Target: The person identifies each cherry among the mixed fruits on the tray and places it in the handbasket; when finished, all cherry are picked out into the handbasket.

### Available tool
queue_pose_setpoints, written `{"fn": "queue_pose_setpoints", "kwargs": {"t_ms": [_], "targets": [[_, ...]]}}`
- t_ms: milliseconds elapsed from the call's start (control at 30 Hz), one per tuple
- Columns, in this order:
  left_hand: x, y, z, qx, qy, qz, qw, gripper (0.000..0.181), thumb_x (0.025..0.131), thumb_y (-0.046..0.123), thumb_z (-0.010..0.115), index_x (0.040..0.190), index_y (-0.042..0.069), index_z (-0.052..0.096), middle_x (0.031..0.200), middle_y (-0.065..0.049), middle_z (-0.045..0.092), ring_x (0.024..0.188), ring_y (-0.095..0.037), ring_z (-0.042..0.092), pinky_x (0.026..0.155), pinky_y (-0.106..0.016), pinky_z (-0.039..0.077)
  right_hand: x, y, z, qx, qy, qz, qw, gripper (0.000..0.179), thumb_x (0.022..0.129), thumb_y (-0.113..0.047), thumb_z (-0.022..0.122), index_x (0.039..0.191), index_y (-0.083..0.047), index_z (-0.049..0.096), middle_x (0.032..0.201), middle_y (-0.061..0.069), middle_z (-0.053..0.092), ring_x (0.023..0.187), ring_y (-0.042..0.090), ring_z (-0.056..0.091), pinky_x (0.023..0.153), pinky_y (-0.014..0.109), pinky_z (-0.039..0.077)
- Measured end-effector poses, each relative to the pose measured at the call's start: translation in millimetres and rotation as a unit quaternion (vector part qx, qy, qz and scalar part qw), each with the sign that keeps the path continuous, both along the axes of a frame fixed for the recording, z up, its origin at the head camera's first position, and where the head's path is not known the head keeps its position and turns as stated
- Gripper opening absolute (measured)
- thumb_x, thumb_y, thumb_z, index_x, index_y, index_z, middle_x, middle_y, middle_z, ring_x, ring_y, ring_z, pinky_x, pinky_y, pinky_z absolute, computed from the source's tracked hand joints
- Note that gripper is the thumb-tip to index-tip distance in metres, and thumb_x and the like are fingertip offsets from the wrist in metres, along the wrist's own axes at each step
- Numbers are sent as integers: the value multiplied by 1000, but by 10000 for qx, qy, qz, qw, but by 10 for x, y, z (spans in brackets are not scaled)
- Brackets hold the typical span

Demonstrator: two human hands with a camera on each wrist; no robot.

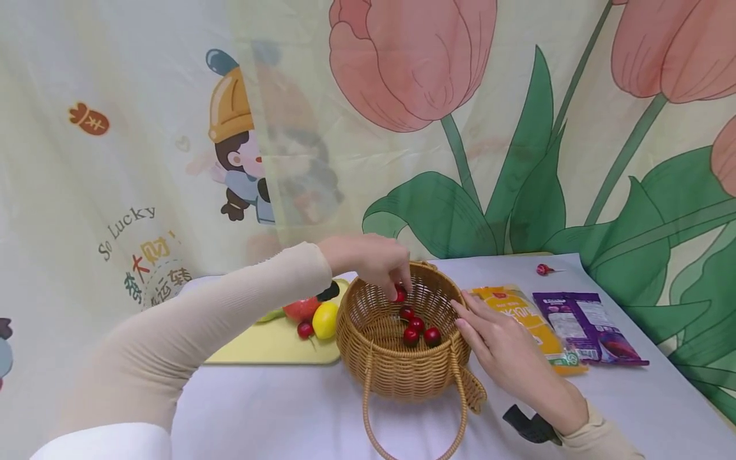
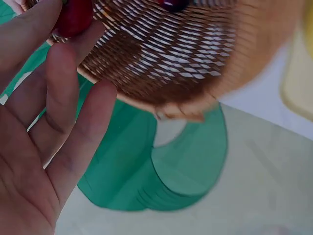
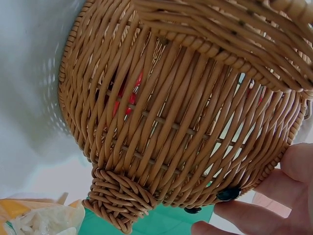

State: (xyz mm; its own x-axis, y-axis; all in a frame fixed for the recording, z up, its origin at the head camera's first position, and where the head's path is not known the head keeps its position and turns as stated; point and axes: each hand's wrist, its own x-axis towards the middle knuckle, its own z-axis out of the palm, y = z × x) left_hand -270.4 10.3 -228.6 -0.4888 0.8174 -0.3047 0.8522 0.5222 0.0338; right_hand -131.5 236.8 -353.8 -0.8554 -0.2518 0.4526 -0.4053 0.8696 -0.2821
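Observation:
A brown wicker basket [image 1: 397, 374] with a long handle [image 1: 368, 418] hanging at its front stands on the table. Several dark red cherries [image 1: 432, 337] lie on its floor. My left hand [image 1: 376, 259] reaches in over the far rim and pinches another cherry [image 2: 74, 18] between thumb and fingertips; the other fingers spread loosely in the left wrist view. At the basket's right rim, my right hand [image 1: 512, 348] rests with fairly straight fingers. The right wrist view shows its fingers [image 3: 249, 210] touching the wicker beside two black, shiny, round pieces [image 3: 228, 194].
Left of the basket lies a yellow tray [image 1: 276, 354] holding a lemon [image 1: 325, 321], a red fruit [image 1: 300, 310] and a cherry [image 1: 305, 329]. To the right are an orange snack bag [image 1: 512, 303], a purple bag [image 1: 581, 326] and a wrapped lollipop [image 1: 543, 269]. A printed curtain [image 1: 356, 172] hangs behind.

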Motion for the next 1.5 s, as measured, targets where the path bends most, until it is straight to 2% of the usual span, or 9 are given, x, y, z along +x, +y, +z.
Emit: {"fn": "queue_pose_setpoints", "kwargs": {"t_ms": [167, 300, 633, 767, 867, 1000, 1300, 1500], "targets": [[-42, 233, -124, 200, -40, -253, 9995, 28, 91, 29, 79, 119, 27, 79, 110, 7, 78, 98, -6, 67, 90, -29, 55, 2, 0, 4, -19, -19, -10, 10000, 41, 108, -28, 53, 144, -9, 59, 153, 20, 52, 130, 46, 58, 99, 57, 52], [-78, 346, -262, 351, -102, -445, 9983, 30, 92, 27, 78, 121, 23, 78, 111, 4, 78, 96, -7, 69, 87, -24, 57, 1, -2, 5, -25, -25, 1, 10000, 41, 108, -29, 52, 144, -10, 59, 153, 20, 51, 131, 45, 58, 100, 57, 51], [-175, 558, -652, 511, -52, -730, 9960, 29, 92, 28, 78, 122, 27, 78, 110, 11, 79, 96, 0, 69, 86, -19, 55, 8, 4, 0, 51, -2, -36, 10000, 41, 108, -28, 52, 145, -10, 59, 153, 19, 52, 130, 45, 59, 100, 59, 51], [-184, 588, -757, 489, 1, -833, 9953, 25, 92, 29, 78, 117, 29, 79, 100, 16, 79, 88, 1, 67, 79, -19, 53, 12, -1, -14, 37, -28, -26, 10000, 41, 108, -28, 52, 145, -10, 59, 153, 19, 52, 131, 44, 59, 101, 59, 51], [-189, 599, -793, 608, 115, -962, 9934, 20, 91, 29, 79, 111, 30, 81, 96, 19, 78, 85, 1, 66, 77, -19, 52, 14, -1, -17, 34, -34, -26, 10000, 41, 109, -28, 51, 145, -10, 59, 153, 19, 52, 131, 44, 59, 101, 59, 51], [-189, 604, -797, 768, 269, -1057, 9911, 22, 90, 30, 80, 112, 30, 81, 99, 18, 78, 85, 2, 67, 77, -19, 53, 12, 0, -10, 51, 3, -34, 10000, 41, 109, -28, 51, 145, -10, 58, 152, 20, 53, 130, 44, 59, 100, 58, 51], [-188, 600, -800, 697, 259, -974, 9925, 24, 90, 33, 80, 113, 28, 80, 94, 16, 79, 75, 1, 63, 71, -18, 50, 10, 8, -11, 41, 11, -37, 10000, 42, 109, -29, 51, 145, -11, 58, 153, 19, 52, 131, 44, 59, 101, 59, 51], [-172, 599, -801, 626, 292, -916, 9934, 22, 90, 35, 79, 111, 28, 81, 92, 15, 79, 76, 0, 65, 69, -18, 51, 15, 4, -13, 12, 31, 25, 10000, 42, 109, -28, 51, 146, -10, 58, 153, 19, 52, 131, 43, 59, 101, 57, 52]]}}
